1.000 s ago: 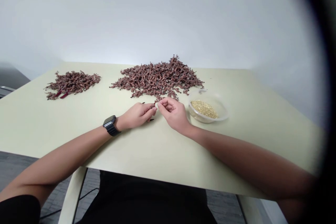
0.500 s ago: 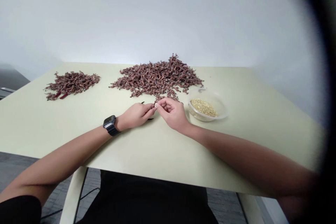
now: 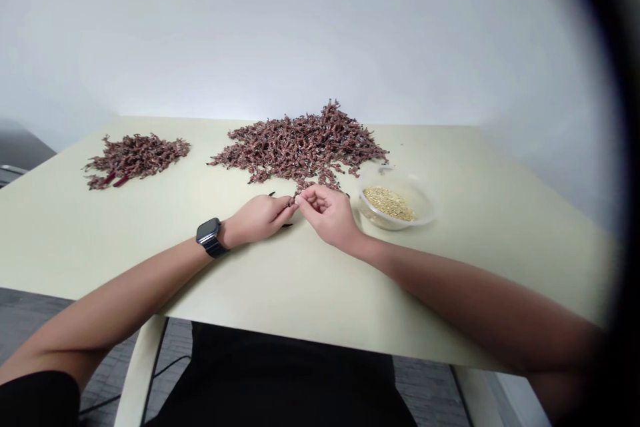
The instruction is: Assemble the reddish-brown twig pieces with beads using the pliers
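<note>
Nearest is the person's black cloth garment (image 3: 280, 380), below the near edge of the pale yellow-green, smooth-topped table (image 3: 280, 293). Farther in, a black rectangular watch with a dark band (image 3: 209, 237) circles the left wrist.

The left hand (image 3: 256, 218) lies low over the table, fingers curled and thumb pressed in, clamped on a small, shrivelled reddish-brown piece (image 3: 291, 201). This piece sits at the left fingertips, in front of the large heap; its visible part points right, toward the other hand, with its long axis seemingly left to right, though most is hidden. The right hand (image 3: 330, 217) has thumb and forefinger pinched together at its right end; what lies between them cannot be told.

A thin dark tip (image 3: 287, 225) shows below the left thumb, pointing right.

Right of the right hand stands a round, translucent plastic bowl (image 3: 425, 217), opening upward, holding fine golden-yellow bits (image 3: 389, 203). Beyond the hands, a large reddish-brown heap of shrivelled pieces (image 3: 300, 147) stretches left to right, its pieces pointing every way. Well to its left lies a smaller brown heap (image 3: 143, 157), a slim dark-red strip (image 3: 121, 181) slanting away rightward at its near edge. Behind rises a pale grey wall (image 3: 300, 27).
</note>
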Demonstrator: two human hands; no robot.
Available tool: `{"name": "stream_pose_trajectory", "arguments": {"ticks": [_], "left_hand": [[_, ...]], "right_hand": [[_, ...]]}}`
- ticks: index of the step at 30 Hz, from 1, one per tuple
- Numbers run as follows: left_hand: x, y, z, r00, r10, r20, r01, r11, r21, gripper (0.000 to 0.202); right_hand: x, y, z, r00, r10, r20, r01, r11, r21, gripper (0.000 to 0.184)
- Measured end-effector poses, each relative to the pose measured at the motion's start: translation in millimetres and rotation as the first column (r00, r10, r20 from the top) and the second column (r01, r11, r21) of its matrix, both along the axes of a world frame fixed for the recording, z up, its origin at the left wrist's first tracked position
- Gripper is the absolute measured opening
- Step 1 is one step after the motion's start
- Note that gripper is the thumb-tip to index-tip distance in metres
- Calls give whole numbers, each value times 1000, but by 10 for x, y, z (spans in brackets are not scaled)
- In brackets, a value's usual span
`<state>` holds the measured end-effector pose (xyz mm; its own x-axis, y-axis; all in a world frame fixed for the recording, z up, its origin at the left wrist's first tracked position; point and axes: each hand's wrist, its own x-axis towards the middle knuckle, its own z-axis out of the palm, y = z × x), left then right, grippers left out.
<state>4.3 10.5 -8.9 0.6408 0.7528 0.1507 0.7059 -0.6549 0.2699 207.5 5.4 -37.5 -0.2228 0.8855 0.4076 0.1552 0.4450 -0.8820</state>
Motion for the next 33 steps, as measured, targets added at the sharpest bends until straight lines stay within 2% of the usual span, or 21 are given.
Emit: {"name": "stream_pose_trajectory", "arguments": {"ticks": [7,15,18,21,24,27,30,33], "left_hand": [[6,-15,-12,990,5,-143,11,994,110,46],[9,-35,-43,959,-10,-283,73,975,211,43],[22,-53,-34,952,0,-306,75,969,234,44],[27,-62,-17,952,5,-306,75,965,250,42],[21,-56,2,945,14,-327,85,954,288,40],[17,-45,16,935,21,-354,102,940,327,38],[26,-40,22,939,24,-343,94,942,323,38],[38,-39,24,949,25,-314,74,951,299,41]], "right_hand": [[15,-36,15,995,-39,92,33,997,69,17],[52,-84,78,969,-76,233,7,959,285,11],[63,-90,85,967,-71,247,-13,947,322,11],[50,-97,71,973,-66,220,2,961,278,10],[15,-92,30,990,-25,139,11,995,103,13],[-18,-75,-11,1000,10,30,-9,999,-34,17],[-28,-65,-19,1000,8,1,-8,999,-47,17],[-12,-73,3,999,-9,42,9,1000,-2,17]]}}
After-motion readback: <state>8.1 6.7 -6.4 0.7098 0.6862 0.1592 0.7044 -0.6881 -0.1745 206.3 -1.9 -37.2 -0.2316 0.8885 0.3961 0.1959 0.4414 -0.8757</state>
